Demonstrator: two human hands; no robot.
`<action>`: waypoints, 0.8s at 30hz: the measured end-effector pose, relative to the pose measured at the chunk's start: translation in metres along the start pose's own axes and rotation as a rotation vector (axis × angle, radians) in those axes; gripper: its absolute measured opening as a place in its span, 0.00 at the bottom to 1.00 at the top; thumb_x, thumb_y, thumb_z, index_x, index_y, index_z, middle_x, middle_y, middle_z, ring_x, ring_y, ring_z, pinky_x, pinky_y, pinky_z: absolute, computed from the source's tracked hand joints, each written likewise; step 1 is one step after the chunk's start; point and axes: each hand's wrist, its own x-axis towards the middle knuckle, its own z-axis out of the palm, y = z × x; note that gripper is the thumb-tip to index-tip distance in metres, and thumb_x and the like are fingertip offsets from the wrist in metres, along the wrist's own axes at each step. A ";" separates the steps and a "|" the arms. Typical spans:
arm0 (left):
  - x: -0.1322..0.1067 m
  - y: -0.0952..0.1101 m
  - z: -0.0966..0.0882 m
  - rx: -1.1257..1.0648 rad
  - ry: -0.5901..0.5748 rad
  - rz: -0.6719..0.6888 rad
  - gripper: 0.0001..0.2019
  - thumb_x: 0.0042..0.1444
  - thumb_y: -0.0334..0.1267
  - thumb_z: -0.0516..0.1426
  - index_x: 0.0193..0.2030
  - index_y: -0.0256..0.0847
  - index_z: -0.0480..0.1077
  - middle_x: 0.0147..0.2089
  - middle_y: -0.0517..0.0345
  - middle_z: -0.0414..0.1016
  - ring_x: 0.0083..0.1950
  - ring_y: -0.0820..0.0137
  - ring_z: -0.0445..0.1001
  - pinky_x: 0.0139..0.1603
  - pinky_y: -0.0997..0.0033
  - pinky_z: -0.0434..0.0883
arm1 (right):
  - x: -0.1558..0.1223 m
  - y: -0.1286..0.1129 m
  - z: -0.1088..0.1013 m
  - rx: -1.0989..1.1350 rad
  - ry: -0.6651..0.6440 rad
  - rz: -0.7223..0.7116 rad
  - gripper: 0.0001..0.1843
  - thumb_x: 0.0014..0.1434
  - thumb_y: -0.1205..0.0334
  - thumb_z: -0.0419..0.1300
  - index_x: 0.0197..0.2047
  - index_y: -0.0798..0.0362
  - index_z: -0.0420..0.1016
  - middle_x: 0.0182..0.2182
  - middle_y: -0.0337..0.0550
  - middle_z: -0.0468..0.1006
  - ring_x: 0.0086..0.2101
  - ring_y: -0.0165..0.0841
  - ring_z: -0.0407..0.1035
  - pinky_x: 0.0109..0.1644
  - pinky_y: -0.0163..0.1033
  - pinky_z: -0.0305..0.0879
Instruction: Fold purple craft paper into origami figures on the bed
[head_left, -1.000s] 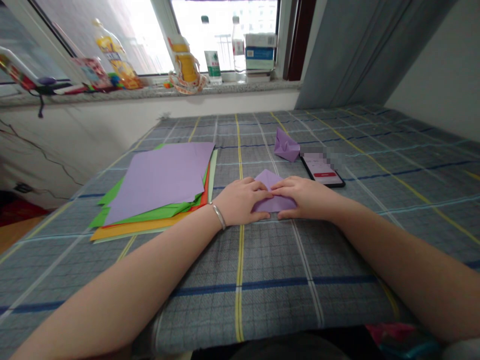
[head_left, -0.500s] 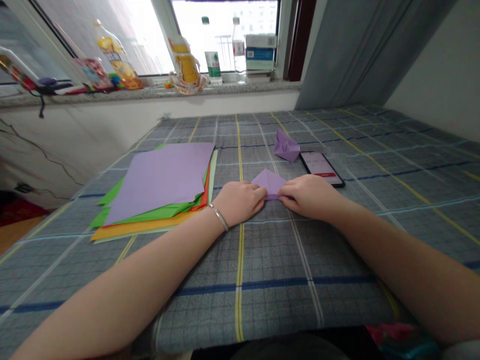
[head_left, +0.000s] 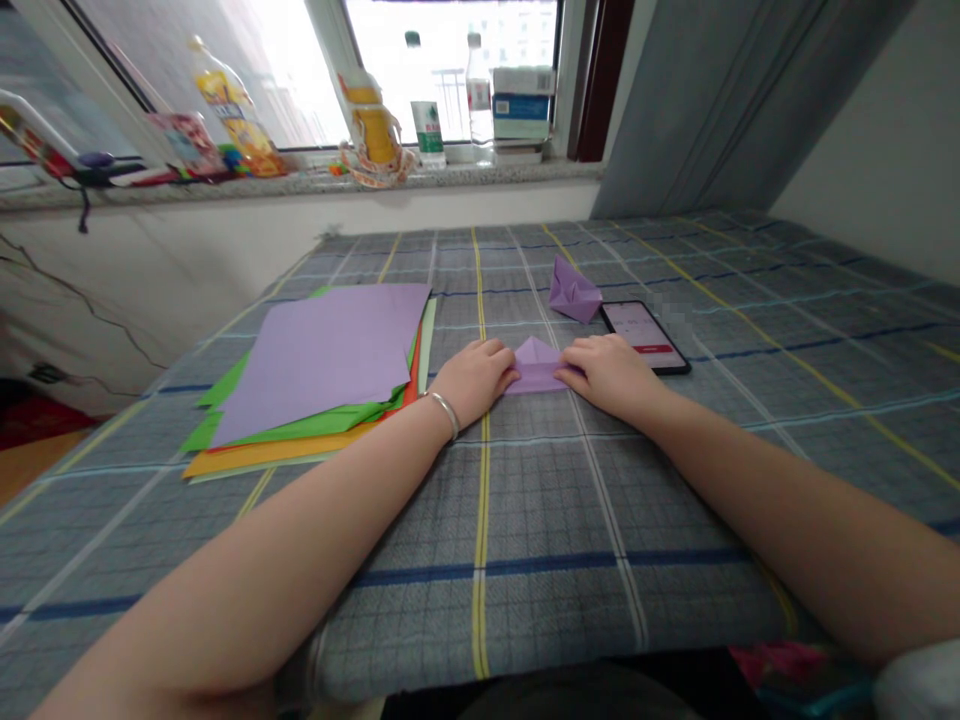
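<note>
A small piece of folded purple paper (head_left: 537,372) lies on the checked cloth, its peak pointing away from me and a straight band along its near edge. My left hand (head_left: 477,380) grips its left end, fingers closed and pressed down. At the other end my right hand (head_left: 606,370) pinches the paper between thumb and fingers. Both ends are hidden under my fingers; the middle shows between them. Just beyond stands a folded purple paper shape (head_left: 574,294) with a pointed top.
Left of my hands lies a stack of coloured paper (head_left: 322,355), purple on top. A phone (head_left: 646,336) with a lit screen rests right of the folded shape. Bottles (head_left: 478,105) and boxes (head_left: 521,110) line the windowsill (head_left: 300,190) behind the cloth-covered surface (head_left: 555,520).
My hands have moved apart and slightly away from me, showing more of the paper's middle. A band now runs along its near edge, where the fold looked narrower before.
</note>
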 end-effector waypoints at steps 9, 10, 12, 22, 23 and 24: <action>0.004 -0.008 0.008 -0.173 0.012 -0.059 0.08 0.61 0.39 0.56 0.38 0.36 0.71 0.40 0.51 0.72 0.42 0.65 0.71 0.49 0.63 0.69 | 0.003 0.000 0.012 0.008 -0.012 0.089 0.12 0.62 0.53 0.57 0.40 0.53 0.75 0.37 0.46 0.78 0.41 0.41 0.70 0.42 0.43 0.56; 0.004 -0.008 0.009 -0.184 0.007 -0.068 0.08 0.61 0.38 0.56 0.37 0.35 0.71 0.40 0.51 0.72 0.42 0.65 0.71 0.49 0.63 0.69 | 0.003 0.000 0.013 0.015 -0.015 0.096 0.12 0.62 0.53 0.57 0.40 0.53 0.75 0.37 0.46 0.78 0.41 0.41 0.70 0.42 0.43 0.56; 0.005 -0.009 0.010 -0.205 0.005 -0.083 0.08 0.61 0.38 0.57 0.37 0.35 0.71 0.40 0.51 0.71 0.42 0.65 0.71 0.48 0.63 0.69 | 0.003 0.001 0.014 0.028 -0.020 0.108 0.12 0.62 0.53 0.57 0.41 0.52 0.75 0.38 0.46 0.78 0.41 0.41 0.70 0.42 0.43 0.56; 0.004 -0.011 0.013 -0.190 0.016 -0.095 0.08 0.61 0.40 0.55 0.37 0.36 0.70 0.39 0.51 0.70 0.41 0.64 0.70 0.48 0.61 0.69 | 0.005 0.004 0.016 0.071 -0.053 0.142 0.13 0.62 0.51 0.56 0.42 0.52 0.74 0.40 0.48 0.78 0.41 0.41 0.70 0.41 0.43 0.61; 0.004 -0.011 0.013 -0.183 0.013 -0.101 0.08 0.61 0.40 0.55 0.37 0.36 0.70 0.39 0.51 0.70 0.42 0.64 0.70 0.48 0.61 0.69 | 0.005 0.004 0.016 0.071 -0.053 0.143 0.13 0.62 0.51 0.56 0.42 0.52 0.74 0.40 0.48 0.78 0.41 0.41 0.70 0.42 0.43 0.61; 0.004 -0.010 0.012 -0.176 0.011 -0.107 0.08 0.61 0.40 0.55 0.38 0.36 0.70 0.40 0.51 0.70 0.42 0.64 0.71 0.48 0.61 0.69 | 0.005 0.004 0.016 0.071 -0.051 0.145 0.13 0.62 0.51 0.57 0.42 0.52 0.74 0.40 0.47 0.78 0.41 0.41 0.70 0.42 0.43 0.61</action>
